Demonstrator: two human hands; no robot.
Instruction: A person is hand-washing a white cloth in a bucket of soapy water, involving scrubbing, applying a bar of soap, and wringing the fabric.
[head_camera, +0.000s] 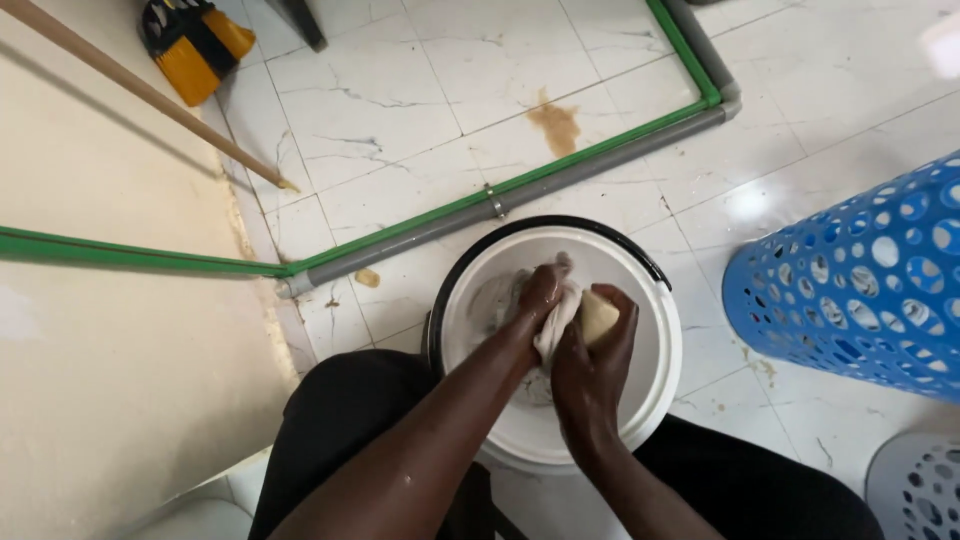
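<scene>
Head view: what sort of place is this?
Probably a home laundry or wash area. Both hands scrub a white cloth with a pale soap bar over a round white plastic bucket, beside a blue perforated plastic laundry basket on a white marble-pattern tiled floor.

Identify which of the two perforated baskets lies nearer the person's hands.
The blue basket, lying on its side right of the white bucket; the grey basket sits farther off in the bottom-right corner.

the blue basket (860, 290) at three o'clock runs off the edge. the white cloth (556, 318) hides part of the left hand (540, 295). the broom (190, 40) at eleven o'clock is cut off.
</scene>
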